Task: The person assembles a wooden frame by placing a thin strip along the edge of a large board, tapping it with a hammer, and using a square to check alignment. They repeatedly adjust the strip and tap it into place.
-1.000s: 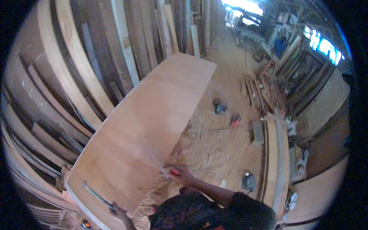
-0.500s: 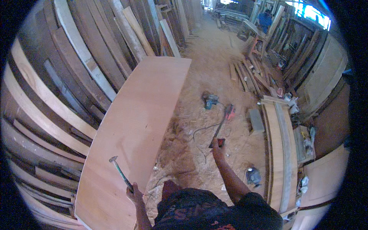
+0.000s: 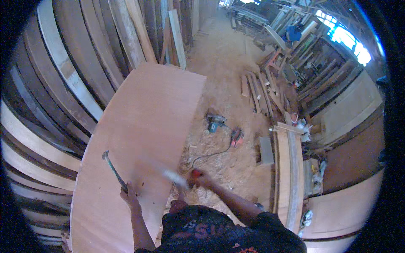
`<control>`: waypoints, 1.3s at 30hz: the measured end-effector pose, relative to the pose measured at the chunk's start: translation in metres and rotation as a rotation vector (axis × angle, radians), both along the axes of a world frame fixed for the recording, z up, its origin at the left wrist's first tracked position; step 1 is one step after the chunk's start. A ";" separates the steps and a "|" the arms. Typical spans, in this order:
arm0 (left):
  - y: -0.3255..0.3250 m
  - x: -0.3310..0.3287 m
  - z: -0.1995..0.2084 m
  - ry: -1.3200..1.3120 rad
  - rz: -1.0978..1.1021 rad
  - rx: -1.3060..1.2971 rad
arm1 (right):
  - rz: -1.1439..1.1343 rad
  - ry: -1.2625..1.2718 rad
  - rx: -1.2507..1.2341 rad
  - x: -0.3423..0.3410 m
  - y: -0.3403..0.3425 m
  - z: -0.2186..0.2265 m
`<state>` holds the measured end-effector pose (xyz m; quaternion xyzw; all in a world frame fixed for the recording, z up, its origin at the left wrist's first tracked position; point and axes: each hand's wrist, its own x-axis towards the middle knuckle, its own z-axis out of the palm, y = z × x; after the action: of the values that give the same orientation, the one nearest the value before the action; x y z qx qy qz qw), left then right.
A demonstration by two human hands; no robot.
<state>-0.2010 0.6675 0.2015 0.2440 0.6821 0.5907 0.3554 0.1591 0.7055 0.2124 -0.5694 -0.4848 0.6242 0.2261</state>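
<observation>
Hammer and red-handled tool at the near half of the wooden panel.
Left hand grasps the hammer, head toward the panel's left edge. Right hand grasps the tool outside the right edge; its blurred blade crosses it. Floor extends alongside.

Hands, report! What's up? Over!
Left grip holding hammer. Right grip holding red-handled tool, blurred. Wooden panel stretching ahead. Power tools on floor beside panel.
</observation>
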 end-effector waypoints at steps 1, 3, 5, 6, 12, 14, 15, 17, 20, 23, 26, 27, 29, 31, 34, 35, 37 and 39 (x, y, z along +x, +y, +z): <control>0.006 -0.001 0.002 -0.033 -0.014 -0.021 | -0.201 0.068 0.028 0.026 0.031 0.000; 0.011 -0.005 0.004 -0.054 -0.011 -0.102 | -0.532 0.076 0.329 0.087 0.079 0.001; 0.016 -0.008 0.003 -0.050 0.015 -0.180 | -0.933 -0.053 0.594 0.132 0.115 0.003; 0.018 -0.009 0.002 0.004 0.032 -0.179 | -1.074 -0.027 0.689 0.147 0.128 0.008; 0.023 -0.005 0.009 -0.004 0.149 -0.209 | -0.598 -0.118 0.500 0.099 0.139 0.041; 0.023 -0.004 0.012 -0.057 0.136 -0.173 | -0.291 0.201 0.313 0.042 0.126 0.025; 0.023 -0.004 0.013 -0.080 0.125 -0.114 | -0.113 0.052 0.402 0.015 0.129 0.009; 0.020 -0.004 0.010 -0.014 0.175 -0.162 | 0.095 -0.072 0.374 0.008 0.149 -0.018; 0.013 0.000 0.002 0.078 0.201 -0.120 | -0.036 0.033 0.253 0.061 0.223 -0.050; 0.010 0.011 -0.008 0.125 0.278 -0.145 | -0.528 0.184 0.367 0.167 0.323 -0.043; 0.027 0.030 -0.019 0.020 0.372 -0.167 | -0.764 -0.235 0.555 0.264 0.397 -0.001; 0.037 0.036 -0.021 -0.028 0.396 -0.138 | -0.817 -0.331 0.473 0.286 0.411 0.013; 0.076 0.063 -0.038 -0.042 0.681 -0.067 | -0.893 -0.327 0.535 0.300 0.432 0.029; 0.105 0.084 -0.047 -0.078 0.668 -0.067 | -0.751 -0.411 0.560 0.277 0.431 0.030; 0.155 0.109 -0.053 -0.167 0.582 -0.037 | -0.220 0.571 0.323 0.193 0.413 0.006; 0.168 0.117 -0.052 -0.094 0.541 -0.018 | 0.205 0.121 0.553 0.171 0.402 -0.001; 0.189 0.138 -0.050 0.047 0.539 -0.095 | 0.529 -0.157 0.673 0.131 0.387 -0.010; 0.194 0.151 -0.039 0.153 0.558 -0.176 | 0.494 0.155 0.303 0.125 0.395 -0.013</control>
<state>-0.0504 0.8610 0.1623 0.0592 0.7961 0.5842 0.1464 0.2841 1.1003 0.1994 -0.3448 -0.6776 0.6223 0.1862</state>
